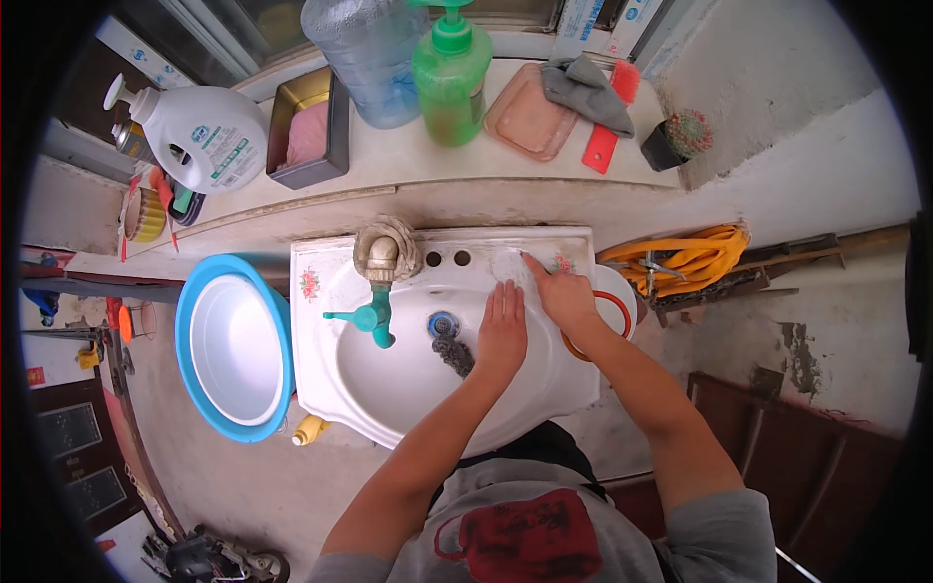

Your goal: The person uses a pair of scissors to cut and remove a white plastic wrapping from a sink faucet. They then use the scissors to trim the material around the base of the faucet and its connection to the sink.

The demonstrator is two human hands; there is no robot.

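Note:
A white sink (384, 403) with small printed flowers lies before me. My left hand (503, 328) is over the right side of its bowl, palm down, fingers stretched out and side by side, holding nothing I can see. Against the back right rim rests my right hand (564, 291), index finger stretched toward the rim; its other fingers are partly hidden. A dark grey scouring pad (453, 358) lies in the bowl against the blue-ringed drain (443, 325). At the back left stands a green tap (373, 316) on a pipe wrapped in cloth (385, 233).
A blue basin (190, 335) holding a white one stands left of the sink. On the ledge behind are a white pump jug (209, 136), a metal tin (330, 160), a clear water bottle (374, 68), a green pump bottle (452, 83) and a cactus (680, 138). An orange hose (695, 257) hangs right.

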